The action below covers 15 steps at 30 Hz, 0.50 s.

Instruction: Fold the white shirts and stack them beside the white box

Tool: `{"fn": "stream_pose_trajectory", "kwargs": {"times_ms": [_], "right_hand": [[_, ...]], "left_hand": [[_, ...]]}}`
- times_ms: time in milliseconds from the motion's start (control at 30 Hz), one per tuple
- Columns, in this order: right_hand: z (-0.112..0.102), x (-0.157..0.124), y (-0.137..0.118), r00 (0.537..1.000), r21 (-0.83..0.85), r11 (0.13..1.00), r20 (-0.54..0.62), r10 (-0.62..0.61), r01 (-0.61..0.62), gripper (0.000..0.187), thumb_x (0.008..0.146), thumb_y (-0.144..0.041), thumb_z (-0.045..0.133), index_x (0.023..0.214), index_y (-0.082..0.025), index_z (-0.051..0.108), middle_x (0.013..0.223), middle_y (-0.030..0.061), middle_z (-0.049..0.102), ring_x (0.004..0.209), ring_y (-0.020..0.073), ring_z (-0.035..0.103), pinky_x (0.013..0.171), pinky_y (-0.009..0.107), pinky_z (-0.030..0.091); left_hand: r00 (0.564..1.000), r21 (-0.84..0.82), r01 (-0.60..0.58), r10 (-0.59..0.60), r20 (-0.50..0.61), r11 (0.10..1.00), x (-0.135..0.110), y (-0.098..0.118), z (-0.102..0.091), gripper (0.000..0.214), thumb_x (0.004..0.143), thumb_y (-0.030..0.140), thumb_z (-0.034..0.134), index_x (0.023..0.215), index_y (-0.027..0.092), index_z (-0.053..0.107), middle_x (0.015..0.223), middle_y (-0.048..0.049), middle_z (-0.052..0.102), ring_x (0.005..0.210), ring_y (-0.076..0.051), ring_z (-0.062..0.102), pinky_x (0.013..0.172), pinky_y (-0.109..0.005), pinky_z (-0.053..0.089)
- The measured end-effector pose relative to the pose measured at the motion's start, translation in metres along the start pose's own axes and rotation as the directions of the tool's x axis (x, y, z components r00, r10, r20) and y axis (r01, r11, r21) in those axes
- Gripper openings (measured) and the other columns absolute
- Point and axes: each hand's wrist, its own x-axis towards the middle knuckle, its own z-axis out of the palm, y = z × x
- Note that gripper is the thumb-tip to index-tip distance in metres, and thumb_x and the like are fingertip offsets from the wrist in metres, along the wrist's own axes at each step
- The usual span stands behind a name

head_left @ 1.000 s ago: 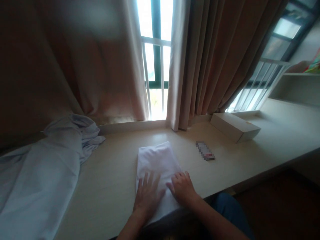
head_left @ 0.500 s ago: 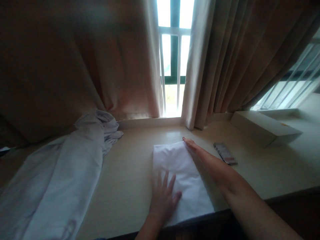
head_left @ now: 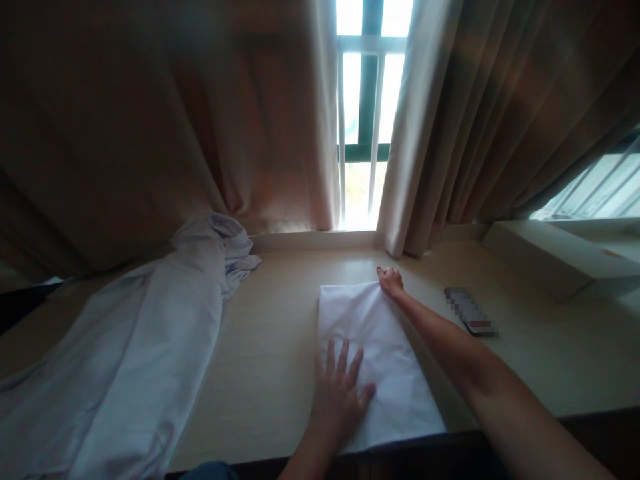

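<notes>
A folded white cloth [head_left: 395,373] lies on the pale table [head_left: 260,347], its near end at the front edge. My left hand [head_left: 343,387] rests flat on the cloth's near left part, fingers spread. At the far right corner, my right hand [head_left: 391,281] is closed with its fingers curled, gripping the cloth's corner. What lies inside those fingers is mostly hidden.
A crumpled heap of white fabric [head_left: 150,333] covers the table's left side. To the right lie a phone-like flat object [head_left: 470,312], blurred out, and a pale box [head_left: 560,257]. Brown curtains [head_left: 270,133] hang behind, around a barred window [head_left: 370,100].
My right hand has curled its fingers more tightly at the cloth's far right corner. My left hand stays flat on the cloth. The whole view has shifted slightly, with things now further right.
</notes>
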Motion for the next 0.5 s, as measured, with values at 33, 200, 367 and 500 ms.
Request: {"fn": "stream_pose_trajectory", "kwargs": {"times_ms": [33,200,367,500], "right_hand": [[0.006,0.005,-0.002,1.000,-0.008,1.000,-0.006,0.005,-0.005,0.053,0.099,-0.039,0.031,0.132,-0.002,0.049,0.133,0.0232,0.050,0.120,0.0260,0.048,0.100,0.032,0.033],[0.056,-0.024,0.012,0.990,-0.078,0.986,0.024,-0.142,0.144,0.060,0.094,-0.038,0.041,0.144,-0.005,0.035,0.152,0.0192,0.029,0.141,0.0267,0.024,0.114,0.038,0.016],[0.089,-0.064,0.032,0.971,-0.080,0.970,0.082,-0.223,0.229,0.068,0.096,-0.049,0.030,0.149,-0.007,0.027,0.157,0.0145,0.016,0.146,0.0269,0.004,0.116,0.044,0.004],[0.087,-0.060,0.033,0.972,-0.067,0.972,0.075,-0.221,0.226,0.071,0.096,-0.055,0.026,0.149,-0.009,0.027,0.156,0.0137,0.018,0.146,0.0267,0.005,0.117,0.045,0.003]], "left_hand": [[1.000,-0.002,0.002,-0.002,0.003,1.000,-0.001,0.000,0.001,0.066,0.085,0.057,0.047,0.146,0.033,0.034,0.157,-0.0060,0.025,0.145,-0.036,0.009,0.113,-0.063,0.009],[1.000,-0.017,0.022,-0.021,0.022,1.000,0.021,0.001,-0.003,0.057,0.086,0.057,0.045,0.136,0.030,0.049,0.149,-0.0078,0.039,0.142,-0.036,0.020,0.112,-0.064,0.007],[0.998,-0.009,-0.058,0.058,0.020,0.998,0.115,-0.004,-0.013,0.052,0.094,0.043,0.033,0.137,0.020,0.048,0.151,-0.0095,0.037,0.143,-0.027,0.022,0.116,-0.048,0.014],[0.971,0.017,0.004,-0.008,0.237,1.000,0.163,-0.027,0.005,0.054,0.090,0.054,0.037,0.139,0.035,0.044,0.156,-0.0026,0.029,0.145,-0.029,0.017,0.115,-0.054,0.009]]}}
